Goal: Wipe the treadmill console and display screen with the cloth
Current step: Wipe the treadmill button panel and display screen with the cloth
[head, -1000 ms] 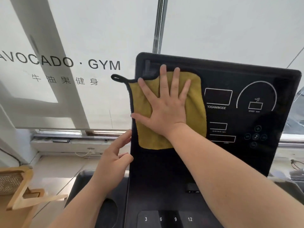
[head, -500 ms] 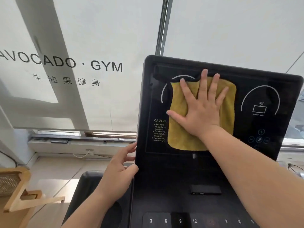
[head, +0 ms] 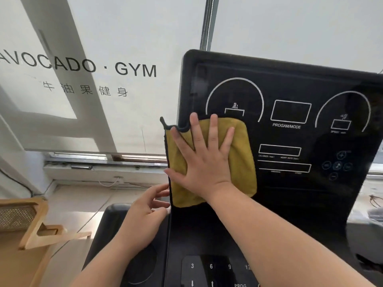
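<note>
Pressing flat against the display screen [head: 290,112], the right hand [head: 205,162] has its fingers spread wide over the yellow cloth [head: 242,162], pinning it by palm pressure, not a pinch; a spread hand likely keeps more cloth against the glass. The cloth sits at the screen's lower left, its dark-trimmed edge and small hanging loop overhanging the panel's left side. The left hand [head: 143,216] rests at the console's [head: 217,230] left edge just below the cloth, fingers loosely curled and touching the rim, holding nothing, probably to steady the panel against the push. The dial outlines, the PROGAM/MODE box and the button cluster to the right lie uncovered. The keypad [head: 209,268] below, with its 3, 6, 9 keys, looks not yet reached. Behind, a window blind [head: 99,69] reads AVOCADO · GYM.
</note>
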Tool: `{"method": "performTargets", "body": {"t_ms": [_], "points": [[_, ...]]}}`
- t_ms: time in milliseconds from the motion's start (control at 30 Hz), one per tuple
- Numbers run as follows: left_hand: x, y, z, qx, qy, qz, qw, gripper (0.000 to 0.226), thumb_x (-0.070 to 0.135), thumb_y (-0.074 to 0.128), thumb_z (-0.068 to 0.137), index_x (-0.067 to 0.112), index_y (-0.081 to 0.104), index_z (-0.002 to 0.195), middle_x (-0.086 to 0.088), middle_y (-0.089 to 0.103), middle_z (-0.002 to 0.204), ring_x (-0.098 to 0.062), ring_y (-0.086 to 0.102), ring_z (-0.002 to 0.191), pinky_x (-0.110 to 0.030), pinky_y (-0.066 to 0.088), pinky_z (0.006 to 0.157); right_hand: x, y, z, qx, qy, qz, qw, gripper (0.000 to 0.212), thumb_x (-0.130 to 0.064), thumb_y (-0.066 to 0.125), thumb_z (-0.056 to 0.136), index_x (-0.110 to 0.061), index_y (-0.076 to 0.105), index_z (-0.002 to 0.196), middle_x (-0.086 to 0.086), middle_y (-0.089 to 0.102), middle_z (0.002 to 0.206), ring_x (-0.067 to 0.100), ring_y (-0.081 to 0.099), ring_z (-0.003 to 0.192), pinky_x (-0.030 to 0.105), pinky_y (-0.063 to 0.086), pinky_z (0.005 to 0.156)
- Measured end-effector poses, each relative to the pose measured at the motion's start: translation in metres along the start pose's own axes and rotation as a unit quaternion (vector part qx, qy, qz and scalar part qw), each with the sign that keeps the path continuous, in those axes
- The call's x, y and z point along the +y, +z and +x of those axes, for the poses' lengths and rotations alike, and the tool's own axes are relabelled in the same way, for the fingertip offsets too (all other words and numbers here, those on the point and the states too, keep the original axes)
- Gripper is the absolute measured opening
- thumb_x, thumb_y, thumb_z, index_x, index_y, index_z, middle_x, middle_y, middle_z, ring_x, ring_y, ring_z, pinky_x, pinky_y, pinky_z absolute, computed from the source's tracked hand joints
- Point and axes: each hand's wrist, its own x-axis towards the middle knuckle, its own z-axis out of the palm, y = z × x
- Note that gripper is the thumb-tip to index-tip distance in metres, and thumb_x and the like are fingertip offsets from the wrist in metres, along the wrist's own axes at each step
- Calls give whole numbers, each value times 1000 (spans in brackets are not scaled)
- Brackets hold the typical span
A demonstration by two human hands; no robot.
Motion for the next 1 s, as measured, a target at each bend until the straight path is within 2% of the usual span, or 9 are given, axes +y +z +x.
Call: {"method": "performTargets", "body": {"t_ms": [67,167,267,367,500,600,733,867,1000], "points": [[-5,3,-2,64,3,56,996,34,10,62,80,39,68,97,13,72,94,-8,68,88,-23,48,74,-6,14,-30,-17,-9,-6,1000,100,-87,39,85,-39,0,163,10,-17,172,50,-15,154,79,-8,115],[-12,6,-3,145,14,137,980,29,2,65,80,31,62,81,8,66,81,-15,62,76,-30,46,67,-1,19,-50,-40,-15,-19,999,101,-89,36,84,-39,-1,163,10,-24,170,49,-19,153,78,-8,115],[-11,10,-3,116,16,134,984,30,4,64,82,29,67,98,12,68,96,-10,63,90,-34,51,79,28,15,-58,-34,5,-26,999,105,-93,39,80,-38,4,163,11,-17,171,50,-13,154,79,-3,116],[-7,14,-8,59,29,117,991,47,8,64,85,34,63,125,22,64,112,-3,61,100,-31,53,88,71,4,-55,-29,95,-26,995,112,-96,37,77,-35,4,164,18,-12,171,55,-9,153,81,-3,114],[-6,14,-15,39,29,108,993,56,8,64,86,37,58,133,24,62,118,-4,61,103,-32,53,90,91,-21,-14,-18,209,7,978,115,-98,33,76,-33,0,165,26,-8,170,58,-9,152,82,-2,113],[-5,14,-22,38,11,98,994,60,5,61,85,34,56,138,26,60,119,-8,63,99,-30,52,87,72,-31,18,7,248,29,968,112,-99,27,77,-34,1,165,24,-6,171,58,-7,152,81,-1,113],[-4,17,-21,74,10,58,996,60,5,58,90,29,49,145,17,60,127,-6,61,108,-22,48,87,33,-26,25,1,191,27,981,107,-97,24,80,-35,0,165,22,-7,171,57,-8,152,81,-1,113],[-1,28,-17,140,22,74,987,59,12,57,91,28,43,147,9,53,138,-9,56,118,-40,47,104,-1,-1,-25,-57,47,4,997,102,-94,29,81,-43,-5,163,14,-18,171,53,-18,152,81,-7,113],[12,49,-12,171,86,163,968,69,16,58,84,16,39,150,2,45,148,-19,41,138,-36,30,117,16,13,-61,-56,-26,-9,998,96,-91,39,82,-49,5,161,5,-11,173,47,-14,155,76,-7,117]]}}
